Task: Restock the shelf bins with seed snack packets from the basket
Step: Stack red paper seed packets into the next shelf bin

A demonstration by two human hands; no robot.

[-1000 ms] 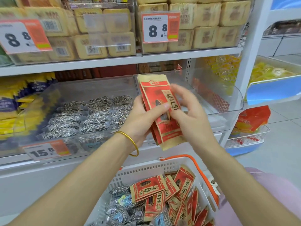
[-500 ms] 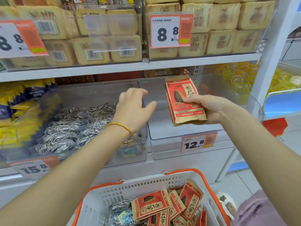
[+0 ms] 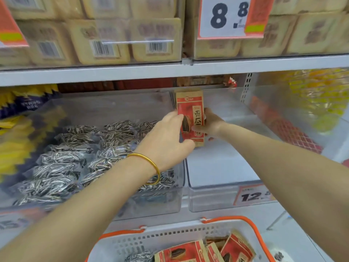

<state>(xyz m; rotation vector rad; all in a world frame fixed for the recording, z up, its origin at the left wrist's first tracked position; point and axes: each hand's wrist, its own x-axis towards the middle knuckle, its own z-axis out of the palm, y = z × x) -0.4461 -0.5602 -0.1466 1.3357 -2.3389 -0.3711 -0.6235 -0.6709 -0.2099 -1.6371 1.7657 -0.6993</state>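
I face a shop shelf (image 3: pixel 132 73) of clear bins, with tan packs (image 3: pixel 102 40) stacked on the tier above. My left hand (image 3: pixel 166 140) and right hand (image 3: pixel 211 125) curl round an upright stack of red seed packets (image 3: pixel 190 118), gripping it from either side inside the right-hand bin (image 3: pixel 211 199). The neighbouring bin (image 3: pixel 160 207) holds striped seed bags (image 3: pixel 75 157), and the white basket (image 3: pixel 170 239) below holds more red packets (image 3: pixel 181 252).

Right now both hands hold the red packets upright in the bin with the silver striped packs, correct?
Wrong bin. The head view shows left hand and right hand holding the red packets upright in the neighbouring clear bin, right of the silver striped packs.
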